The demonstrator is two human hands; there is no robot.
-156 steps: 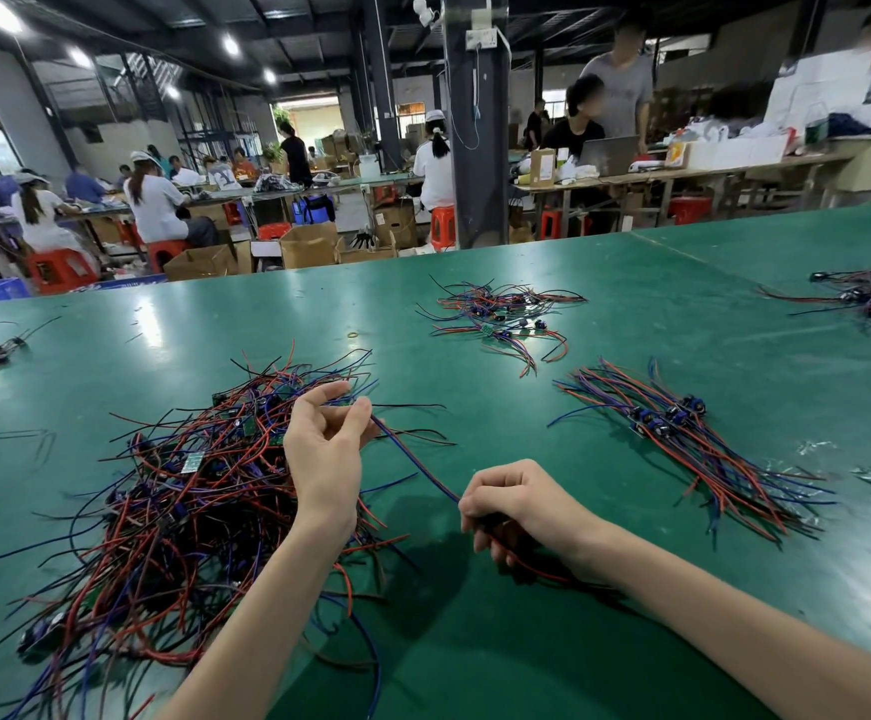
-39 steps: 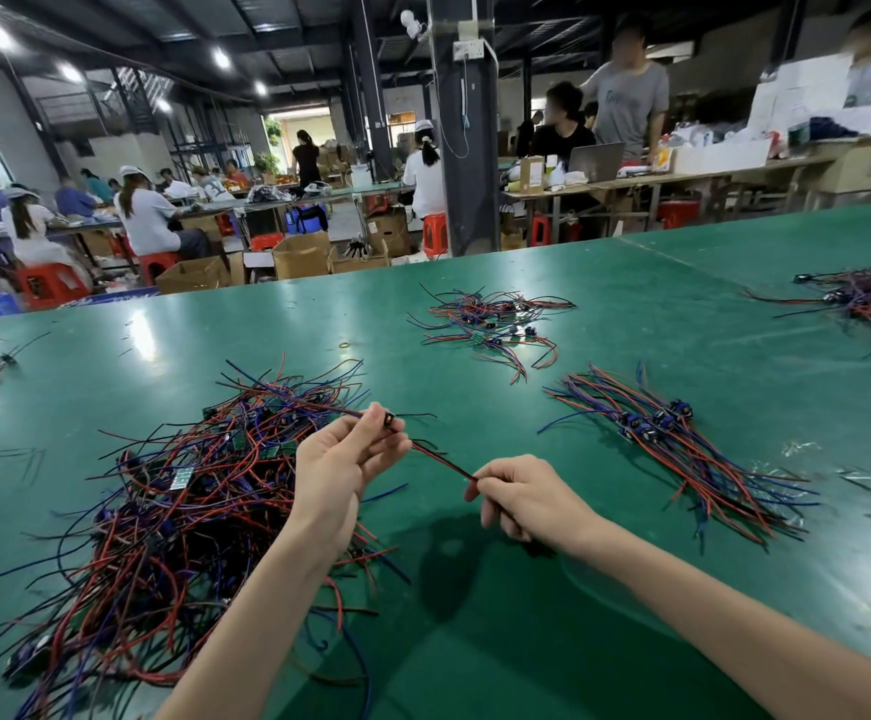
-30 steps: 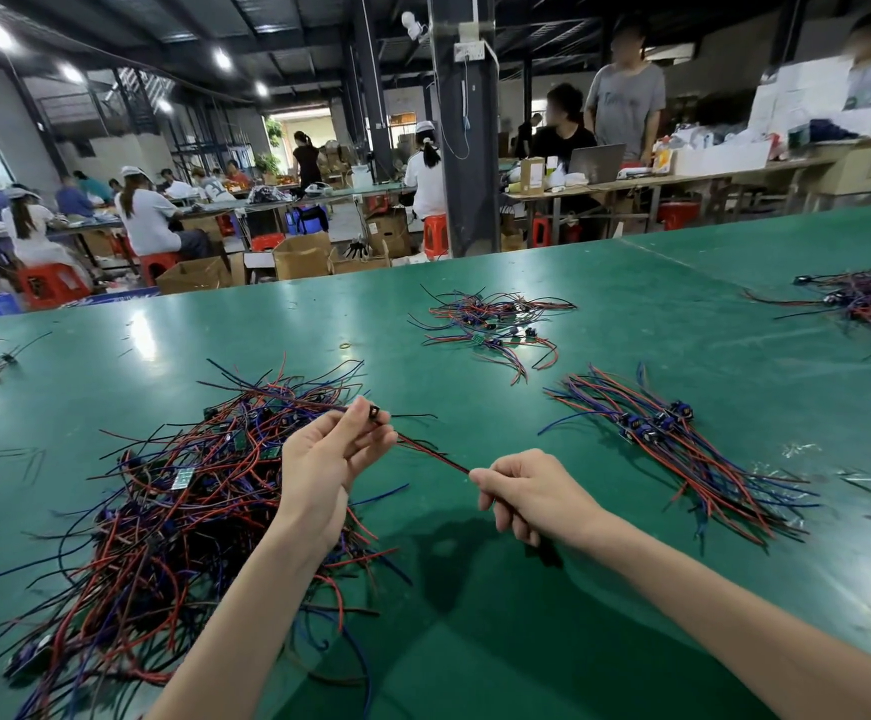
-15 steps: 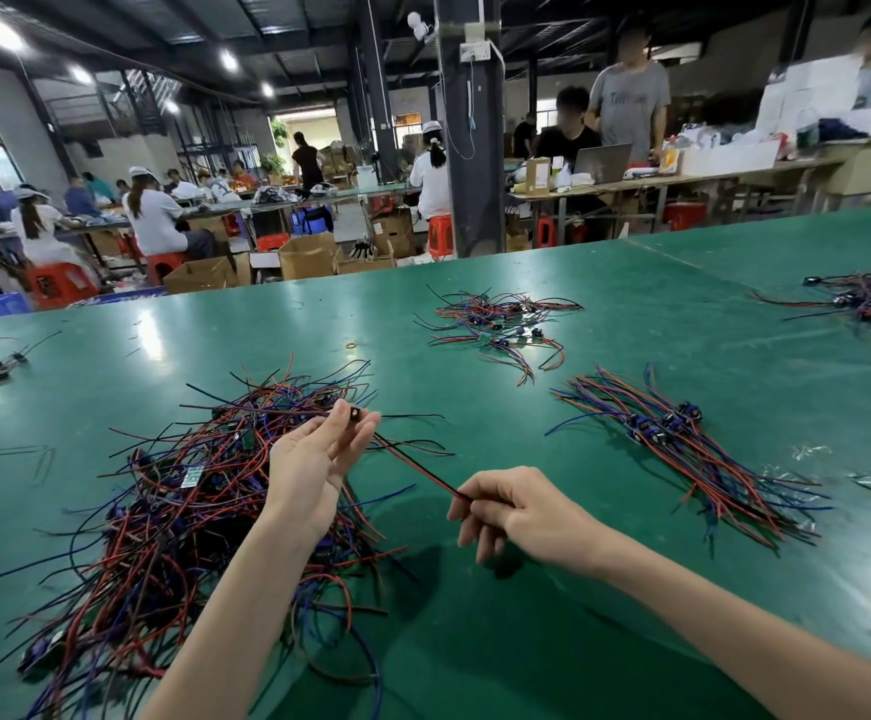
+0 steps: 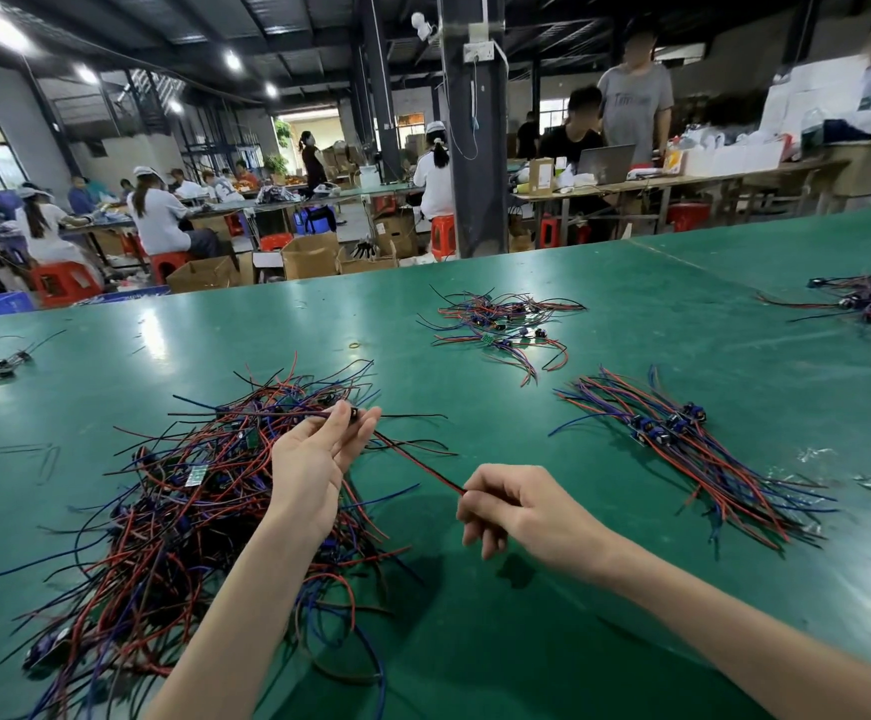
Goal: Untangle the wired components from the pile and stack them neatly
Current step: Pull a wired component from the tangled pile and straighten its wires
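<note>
The left grip [image 5: 314,459] pinches a small black component [image 5: 353,412] at its fingertips above the tangled pile [image 5: 173,511]. The right grip [image 5: 521,506] pinches that part's red-and-black wire [image 5: 418,462], which runs in a line between the two over the green bench [image 5: 527,641]. To the right lies the combed stack [image 5: 683,449] of wired parts, well apart from the pile, with a looser cluster [image 5: 496,324] farther back.

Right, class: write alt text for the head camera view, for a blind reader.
Two hands hold one wired component over a green table: left hand pinching its black part, right hand its wires. Tangled pile at left, neat stack at right.
</note>
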